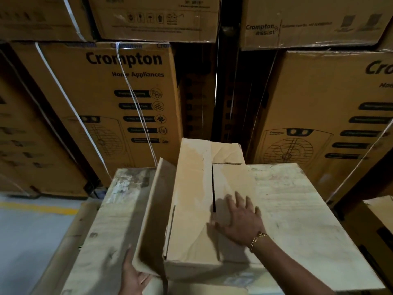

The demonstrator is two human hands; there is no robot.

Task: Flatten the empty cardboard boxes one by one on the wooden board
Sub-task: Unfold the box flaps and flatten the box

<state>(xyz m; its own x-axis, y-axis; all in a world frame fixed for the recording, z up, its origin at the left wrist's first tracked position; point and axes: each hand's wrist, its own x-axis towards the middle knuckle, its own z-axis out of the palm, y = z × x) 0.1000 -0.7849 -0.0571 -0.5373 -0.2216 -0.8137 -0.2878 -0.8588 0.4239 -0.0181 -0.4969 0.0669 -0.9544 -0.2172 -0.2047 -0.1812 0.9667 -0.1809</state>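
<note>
At lower centre, our spread right hand (pixel 238 220) presses the creased tan cardboard box (pixel 191 209) — our left hand (pixel 134 275) grips its raised side flap (pixel 153 220).

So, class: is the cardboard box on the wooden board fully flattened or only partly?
Partly. The cardboard box lies pressed under the right hand, but its left panel stands raised, held by the left hand.

View: a single head-worn wide-angle camera
Facing: forward and steeply down onto the wooden board (pixel 297 209)
Nearness: close, with both forearms entering from the bottom edge
Background: stacked cartons (pixel 119 99) fill the upper half, bowed by the lens
Shared views: none, only one camera
</note>
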